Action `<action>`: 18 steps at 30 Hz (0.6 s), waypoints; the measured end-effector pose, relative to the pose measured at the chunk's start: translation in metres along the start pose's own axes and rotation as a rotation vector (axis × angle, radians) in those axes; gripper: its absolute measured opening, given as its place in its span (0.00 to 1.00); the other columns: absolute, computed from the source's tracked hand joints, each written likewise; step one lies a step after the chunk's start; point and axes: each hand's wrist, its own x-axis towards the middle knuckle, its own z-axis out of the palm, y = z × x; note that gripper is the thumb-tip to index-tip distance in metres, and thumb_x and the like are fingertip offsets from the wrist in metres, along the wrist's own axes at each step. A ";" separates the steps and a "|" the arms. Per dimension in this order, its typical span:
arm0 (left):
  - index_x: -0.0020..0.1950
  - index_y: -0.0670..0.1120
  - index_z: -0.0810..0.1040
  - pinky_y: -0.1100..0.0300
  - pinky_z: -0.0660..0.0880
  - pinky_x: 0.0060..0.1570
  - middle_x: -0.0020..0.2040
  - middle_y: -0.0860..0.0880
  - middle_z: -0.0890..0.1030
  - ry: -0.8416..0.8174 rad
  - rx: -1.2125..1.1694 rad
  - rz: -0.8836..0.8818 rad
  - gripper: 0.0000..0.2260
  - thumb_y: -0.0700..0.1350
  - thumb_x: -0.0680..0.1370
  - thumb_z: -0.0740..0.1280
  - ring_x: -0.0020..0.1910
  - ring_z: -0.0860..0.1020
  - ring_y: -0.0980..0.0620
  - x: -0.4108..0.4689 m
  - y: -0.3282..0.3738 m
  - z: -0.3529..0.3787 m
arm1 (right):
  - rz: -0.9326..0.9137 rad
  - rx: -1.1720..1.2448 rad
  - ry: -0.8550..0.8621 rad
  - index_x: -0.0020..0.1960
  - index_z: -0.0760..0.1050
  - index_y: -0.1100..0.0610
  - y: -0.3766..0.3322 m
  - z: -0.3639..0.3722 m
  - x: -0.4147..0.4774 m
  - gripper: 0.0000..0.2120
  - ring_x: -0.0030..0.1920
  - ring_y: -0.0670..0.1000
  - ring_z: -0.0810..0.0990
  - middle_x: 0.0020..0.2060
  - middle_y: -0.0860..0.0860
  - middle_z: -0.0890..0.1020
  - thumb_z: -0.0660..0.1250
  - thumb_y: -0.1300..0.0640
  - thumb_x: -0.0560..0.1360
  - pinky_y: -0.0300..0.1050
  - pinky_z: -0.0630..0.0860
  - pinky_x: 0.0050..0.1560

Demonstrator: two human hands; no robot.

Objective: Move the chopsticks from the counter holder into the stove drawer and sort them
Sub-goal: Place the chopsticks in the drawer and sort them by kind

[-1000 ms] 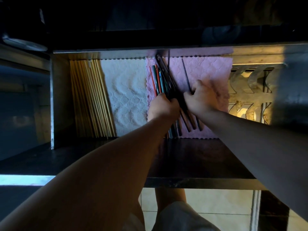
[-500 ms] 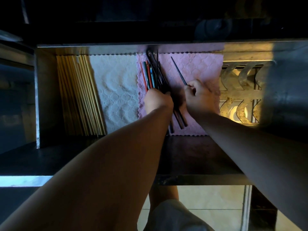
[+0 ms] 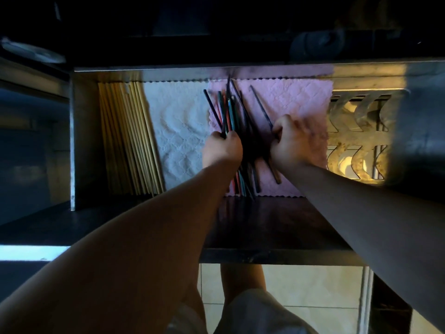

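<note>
The open steel drawer (image 3: 79,145) holds a row of pale bamboo chopsticks (image 3: 127,141) at its left side. A loose bunch of dark, red and teal chopsticks (image 3: 232,109) lies crossed on a pink cloth (image 3: 293,97). My left hand (image 3: 222,150) is closed around one dark chopstick from the bunch, its tip angled up and left. My right hand (image 3: 289,143) grips a single dark chopstick (image 3: 261,106) a little to the right of the bunch. Both hands rest over the pink cloth.
A white quilted cloth (image 3: 175,131) lines the drawer between the bamboo row and the pink cloth. A perforated metal panel (image 3: 354,141) glows at the right. The drawer's dark front ledge (image 3: 265,227) lies under my forearms. Tiled floor shows below.
My left hand has pulled one dark chopstick out leftward from the bunch, which now lies more spread. My right hand still holds its single chopstick, shifted slightly.
</note>
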 end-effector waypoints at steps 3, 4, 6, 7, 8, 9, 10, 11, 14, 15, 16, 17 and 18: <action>0.56 0.37 0.77 0.47 0.76 0.57 0.56 0.34 0.80 -0.031 -0.077 -0.040 0.16 0.46 0.77 0.57 0.55 0.79 0.34 0.001 -0.008 -0.014 | -0.038 -0.111 -0.008 0.54 0.77 0.51 -0.004 0.006 0.004 0.10 0.56 0.54 0.71 0.55 0.53 0.76 0.64 0.59 0.73 0.45 0.51 0.40; 0.55 0.36 0.76 0.42 0.77 0.57 0.56 0.32 0.80 -0.038 -0.123 -0.062 0.16 0.45 0.75 0.56 0.55 0.79 0.32 0.001 -0.009 -0.018 | -0.040 -0.116 -0.029 0.54 0.78 0.51 -0.006 0.010 0.006 0.10 0.60 0.57 0.70 0.56 0.53 0.75 0.64 0.57 0.73 0.46 0.55 0.49; 0.54 0.36 0.75 0.38 0.76 0.56 0.56 0.31 0.79 -0.043 -0.184 -0.092 0.15 0.43 0.75 0.56 0.56 0.78 0.30 0.001 -0.012 -0.024 | -0.043 -0.082 -0.052 0.53 0.78 0.52 -0.010 0.017 0.010 0.10 0.61 0.60 0.69 0.56 0.55 0.73 0.65 0.56 0.72 0.50 0.63 0.57; 0.52 0.38 0.76 0.38 0.76 0.56 0.55 0.32 0.80 -0.042 -0.194 -0.098 0.13 0.42 0.75 0.56 0.57 0.78 0.31 0.001 -0.013 -0.026 | -0.055 -0.062 -0.043 0.52 0.78 0.53 -0.013 0.019 0.012 0.09 0.59 0.61 0.70 0.56 0.56 0.73 0.66 0.56 0.72 0.51 0.64 0.56; 0.50 0.40 0.75 0.40 0.77 0.56 0.54 0.33 0.80 -0.037 -0.202 -0.103 0.11 0.42 0.75 0.56 0.56 0.78 0.32 0.000 -0.014 -0.028 | -0.076 -0.035 -0.039 0.51 0.77 0.53 -0.016 0.022 0.014 0.08 0.57 0.60 0.71 0.55 0.56 0.74 0.66 0.56 0.73 0.50 0.65 0.53; 0.47 0.41 0.75 0.42 0.78 0.55 0.53 0.34 0.81 -0.031 -0.213 -0.106 0.09 0.42 0.76 0.56 0.55 0.79 0.33 0.001 -0.015 -0.030 | -0.094 0.004 -0.051 0.51 0.77 0.55 -0.020 0.026 0.016 0.08 0.55 0.60 0.74 0.53 0.57 0.75 0.66 0.56 0.73 0.49 0.68 0.51; 0.46 0.42 0.74 0.45 0.77 0.53 0.52 0.35 0.81 -0.028 -0.225 -0.106 0.08 0.41 0.76 0.56 0.54 0.79 0.33 0.001 -0.016 -0.032 | -0.101 0.044 -0.078 0.51 0.77 0.56 -0.024 0.028 0.019 0.07 0.53 0.60 0.76 0.52 0.57 0.77 0.66 0.57 0.73 0.48 0.72 0.50; 0.45 0.42 0.74 0.46 0.77 0.51 0.52 0.35 0.81 -0.027 -0.233 -0.104 0.08 0.41 0.76 0.56 0.52 0.80 0.34 0.002 -0.016 -0.033 | -0.096 0.066 -0.108 0.51 0.76 0.57 -0.027 0.030 0.021 0.07 0.51 0.60 0.77 0.51 0.58 0.79 0.66 0.58 0.74 0.50 0.74 0.50; 0.49 0.40 0.76 0.42 0.78 0.54 0.52 0.35 0.81 -0.034 -0.238 -0.100 0.10 0.42 0.76 0.57 0.48 0.79 0.37 0.001 -0.016 -0.036 | -0.057 -0.038 -0.131 0.54 0.75 0.58 -0.034 0.038 0.027 0.08 0.52 0.60 0.78 0.51 0.58 0.80 0.63 0.59 0.76 0.50 0.75 0.51; 0.51 0.39 0.77 0.41 0.78 0.54 0.52 0.35 0.82 -0.039 -0.239 -0.101 0.12 0.43 0.75 0.57 0.50 0.80 0.36 0.001 -0.016 -0.037 | -0.039 -0.093 -0.101 0.55 0.76 0.58 -0.035 0.040 0.029 0.09 0.53 0.59 0.78 0.51 0.58 0.81 0.62 0.58 0.77 0.46 0.73 0.50; 0.52 0.39 0.77 0.40 0.78 0.54 0.51 0.36 0.82 -0.042 -0.238 -0.102 0.15 0.45 0.74 0.57 0.51 0.80 0.36 0.000 -0.016 -0.038 | -0.022 -0.142 -0.066 0.56 0.76 0.57 -0.036 0.040 0.030 0.10 0.54 0.58 0.78 0.52 0.57 0.81 0.60 0.56 0.78 0.45 0.71 0.48; 0.52 0.40 0.78 0.40 0.78 0.54 0.51 0.37 0.82 -0.046 -0.236 -0.101 0.16 0.46 0.72 0.57 0.52 0.80 0.35 0.000 -0.016 -0.040 | -0.008 -0.174 -0.039 0.56 0.77 0.56 -0.038 0.040 0.030 0.11 0.54 0.58 0.78 0.52 0.56 0.81 0.59 0.54 0.79 0.45 0.70 0.48; 0.51 0.41 0.78 0.40 0.78 0.54 0.50 0.37 0.82 -0.050 -0.235 -0.096 0.15 0.46 0.72 0.57 0.52 0.80 0.36 -0.001 -0.016 -0.040 | 0.011 -0.177 -0.022 0.56 0.77 0.56 -0.039 0.039 0.030 0.12 0.55 0.58 0.78 0.52 0.56 0.81 0.59 0.52 0.79 0.45 0.70 0.48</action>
